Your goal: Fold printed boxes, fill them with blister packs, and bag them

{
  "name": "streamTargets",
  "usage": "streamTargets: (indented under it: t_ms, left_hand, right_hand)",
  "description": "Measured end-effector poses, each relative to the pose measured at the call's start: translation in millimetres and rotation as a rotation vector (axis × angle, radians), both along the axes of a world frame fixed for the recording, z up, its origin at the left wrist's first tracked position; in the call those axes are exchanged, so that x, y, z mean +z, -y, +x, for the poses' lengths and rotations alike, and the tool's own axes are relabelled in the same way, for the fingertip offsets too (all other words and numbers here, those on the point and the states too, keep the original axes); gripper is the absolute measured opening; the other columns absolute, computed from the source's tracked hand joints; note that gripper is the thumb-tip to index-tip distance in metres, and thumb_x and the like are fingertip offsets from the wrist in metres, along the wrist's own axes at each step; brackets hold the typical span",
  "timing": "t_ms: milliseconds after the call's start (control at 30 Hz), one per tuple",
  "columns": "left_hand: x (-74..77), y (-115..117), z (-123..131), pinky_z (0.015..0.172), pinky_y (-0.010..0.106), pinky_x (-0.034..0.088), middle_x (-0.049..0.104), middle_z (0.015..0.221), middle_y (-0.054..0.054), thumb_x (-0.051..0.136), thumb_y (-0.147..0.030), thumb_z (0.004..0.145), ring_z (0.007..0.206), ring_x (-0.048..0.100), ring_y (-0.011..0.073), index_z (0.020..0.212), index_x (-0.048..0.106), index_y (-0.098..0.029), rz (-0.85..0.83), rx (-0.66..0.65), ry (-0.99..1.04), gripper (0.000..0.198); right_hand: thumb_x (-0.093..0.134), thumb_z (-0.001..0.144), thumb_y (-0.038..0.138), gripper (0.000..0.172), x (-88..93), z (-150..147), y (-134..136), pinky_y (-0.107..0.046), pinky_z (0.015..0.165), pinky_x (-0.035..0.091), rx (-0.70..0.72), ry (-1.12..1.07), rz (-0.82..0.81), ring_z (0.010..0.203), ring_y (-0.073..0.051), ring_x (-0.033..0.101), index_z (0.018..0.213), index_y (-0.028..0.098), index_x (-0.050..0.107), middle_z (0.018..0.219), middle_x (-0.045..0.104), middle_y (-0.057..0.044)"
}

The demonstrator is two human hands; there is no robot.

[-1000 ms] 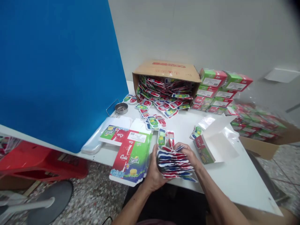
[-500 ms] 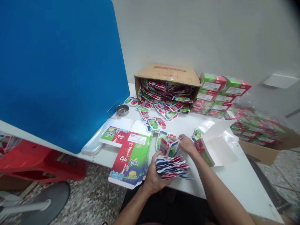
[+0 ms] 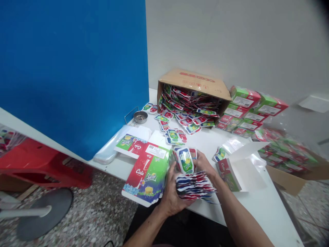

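My left hand (image 3: pixel 171 193) is closed around the left side of a fanned stack of small packets (image 3: pixel 195 186), held just above the near edge of the white table (image 3: pixel 259 202). My right hand (image 3: pixel 203 164) pinches one green and white packet (image 3: pixel 185 160) upright over the back of that stack. A little beyond lie a few loose packets (image 3: pixel 175 135). At my right an open small carton (image 3: pixel 235 170) lies with its white flap raised.
A cardboard box (image 3: pixel 195 82) on its side spills many packets. Stacked green and red cartons (image 3: pixel 246 108) stand right of it. Flat carton blanks (image 3: pixel 146 171) overhang the table's left edge. A metal dish (image 3: pixel 140 117) sits by the blue panel (image 3: pixel 72 72). A red stool (image 3: pixel 43 164) stands on the floor.
My right hand picked a packet off the table and brought it back over the stack. The view has shifted slightly right.
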State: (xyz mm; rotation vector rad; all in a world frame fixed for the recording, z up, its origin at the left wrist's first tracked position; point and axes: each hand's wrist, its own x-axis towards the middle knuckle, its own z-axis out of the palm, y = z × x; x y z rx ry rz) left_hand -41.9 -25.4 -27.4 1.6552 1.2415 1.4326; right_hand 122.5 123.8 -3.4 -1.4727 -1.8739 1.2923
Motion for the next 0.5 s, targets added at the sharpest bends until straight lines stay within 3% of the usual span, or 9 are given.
streamTargets:
  t_ms: [67,133,233,333,500]
  left_hand:
    - [1.9,-1,-2,0.125,0.061,0.017,0.056,0.140,0.015,0.093,-0.039,0.059,0.155,0.014,0.0435,0.125,0.063,-0.021,-0.020,-0.024,0.037,0.074]
    - [1.9,-1,-3,0.124,0.060,0.023,0.053,0.145,0.015,0.093,-0.039,0.060,0.153,0.022,0.0429,0.125,0.063,-0.022,-0.053,-0.051,0.101,0.074]
    - [-2.2,-1,-3,0.121,0.060,0.030,0.049,0.150,0.014,0.094,-0.039,0.057,0.147,0.035,0.0419,0.134,0.057,-0.023,-0.053,-0.058,0.123,0.087]
    - [-5.1,-1,-3,0.120,0.059,0.031,0.053,0.146,0.014,0.094,-0.038,0.057,0.147,0.036,0.0416,0.142,0.050,-0.024,-0.053,-0.049,0.106,0.096]
    - [3.5,-1,-4,0.117,0.054,0.039,0.057,0.142,0.013,0.095,-0.032,0.057,0.136,0.051,0.0389,0.130,0.060,-0.024,-0.128,-0.135,0.223,0.081]
  right_hand:
    - [0.075,0.075,0.047,0.049,-1.6,5,10,-0.034,0.075,0.055,0.041,-0.333,-0.136,0.082,-0.023,0.070,0.115,0.021,0.064,0.097,0.076,-0.004]
    - [0.080,0.070,0.046,0.046,-4.0,10,16,-0.035,0.073,0.055,0.041,-0.482,-0.265,0.081,-0.025,0.071,0.106,0.020,0.068,0.089,0.076,-0.004]
    - [0.079,0.071,0.044,0.038,-5.2,12,18,-0.036,0.074,0.055,0.022,-0.535,-0.368,0.080,-0.026,0.072,0.098,0.019,0.071,0.081,0.075,-0.004]
    - [0.079,0.072,0.044,0.037,0.0,10,14,-0.036,0.075,0.055,0.046,-0.567,-0.426,0.077,-0.024,0.072,0.098,0.018,0.073,0.078,0.075,-0.004]
    - [0.080,0.074,0.041,0.030,16.7,9,10,-0.030,0.072,0.052,0.201,-0.521,-0.440,0.070,-0.019,0.068,0.089,0.015,0.075,0.078,0.075,-0.004]
